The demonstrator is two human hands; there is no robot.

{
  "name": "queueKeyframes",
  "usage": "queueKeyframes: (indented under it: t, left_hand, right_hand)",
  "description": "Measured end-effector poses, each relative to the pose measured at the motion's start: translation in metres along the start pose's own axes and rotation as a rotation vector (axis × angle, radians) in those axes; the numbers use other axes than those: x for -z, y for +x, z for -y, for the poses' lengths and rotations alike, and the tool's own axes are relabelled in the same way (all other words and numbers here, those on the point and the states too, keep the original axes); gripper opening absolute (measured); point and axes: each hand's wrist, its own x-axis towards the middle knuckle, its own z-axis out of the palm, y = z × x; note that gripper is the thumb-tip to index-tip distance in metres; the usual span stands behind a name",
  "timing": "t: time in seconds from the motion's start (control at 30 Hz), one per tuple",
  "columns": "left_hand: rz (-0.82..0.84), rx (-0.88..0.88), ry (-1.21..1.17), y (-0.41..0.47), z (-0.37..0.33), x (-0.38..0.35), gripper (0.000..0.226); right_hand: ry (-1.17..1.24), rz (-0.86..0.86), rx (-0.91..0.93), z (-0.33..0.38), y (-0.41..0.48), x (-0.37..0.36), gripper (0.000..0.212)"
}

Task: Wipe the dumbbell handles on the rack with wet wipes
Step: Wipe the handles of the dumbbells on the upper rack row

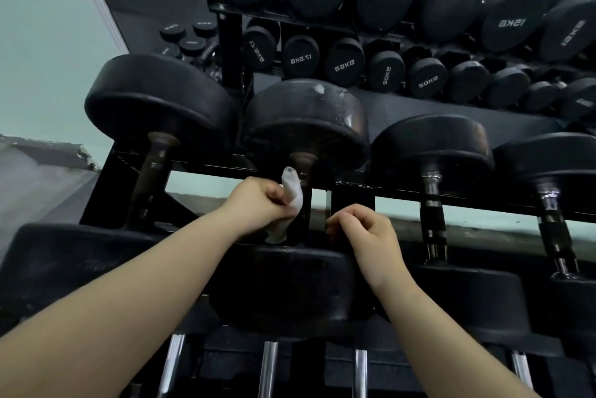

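Observation:
Several black dumbbells lie across the top tier of the rack. My left hand grips a white wet wipe and holds it against the left side of the dark rusty handle of the second dumbbell from the left. My right hand hovers just right of that handle, fingers curled, holding nothing. The leftmost dumbbell has a similar dark handle. The two dumbbells on the right have chrome handles with black grips.
A mirror behind the rack reflects rows of dumbbells with weight labels. A pale wall is at the left. Chrome handles of a lower tier show at the bottom edge.

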Motion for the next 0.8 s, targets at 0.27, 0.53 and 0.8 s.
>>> queueKeyframes:
  t: [0.27,0.53,0.8]
  left_hand:
    - [-0.039,0.112,-0.223,0.02,-0.007,0.003,0.017]
    - [-0.11,0.096,-0.211,0.012,-0.007,-0.002,0.021]
    - [0.122,0.143,-0.034,-0.004,0.006,0.004,0.028]
  right_hand:
    - [0.034,-0.023,-0.001,0.001,-0.002,0.001,0.029]
    - [0.019,-0.007,0.002,0.001,-0.002,0.001,0.03]
    - [0.027,-0.032,0.017,-0.002,-0.002,0.001,0.033]
